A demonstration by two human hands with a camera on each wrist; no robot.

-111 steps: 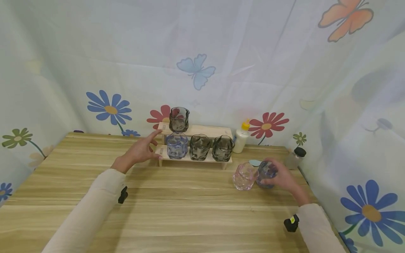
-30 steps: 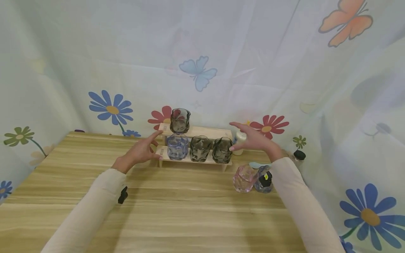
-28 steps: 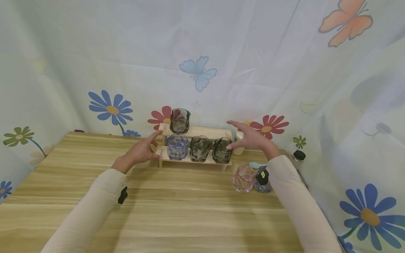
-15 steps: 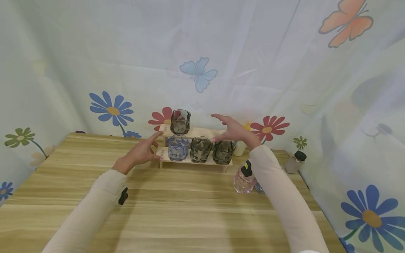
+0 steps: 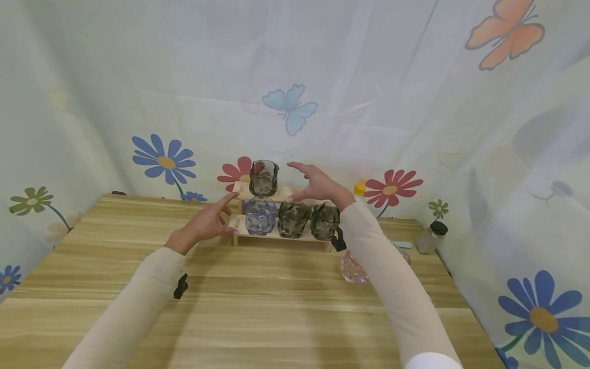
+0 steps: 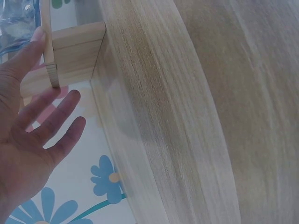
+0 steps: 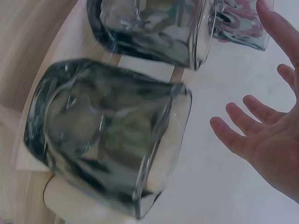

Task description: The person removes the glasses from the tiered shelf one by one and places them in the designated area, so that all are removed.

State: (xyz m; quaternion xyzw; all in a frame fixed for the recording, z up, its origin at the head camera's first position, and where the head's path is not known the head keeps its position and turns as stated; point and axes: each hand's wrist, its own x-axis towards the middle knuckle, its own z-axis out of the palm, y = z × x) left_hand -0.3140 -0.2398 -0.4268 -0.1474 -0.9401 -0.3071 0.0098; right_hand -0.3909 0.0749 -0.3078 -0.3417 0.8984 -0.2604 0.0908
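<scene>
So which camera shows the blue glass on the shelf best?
The head view, because the whole blue glass shows on the shelf. The left wrist view catches only a piece, top left; I can't make it out in the right wrist view.

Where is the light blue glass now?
In the head view, the light blue glass stands at the left end of the lower shelf, beside a dark glass.

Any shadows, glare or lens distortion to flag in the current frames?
Head view: soft shadows on the tabletop; left wrist view: hazy, low contrast, the tabletop's grain bowing, probably lens distortion; right wrist view: small glints on the nearest grey glass, its outline slightly soft.
</scene>
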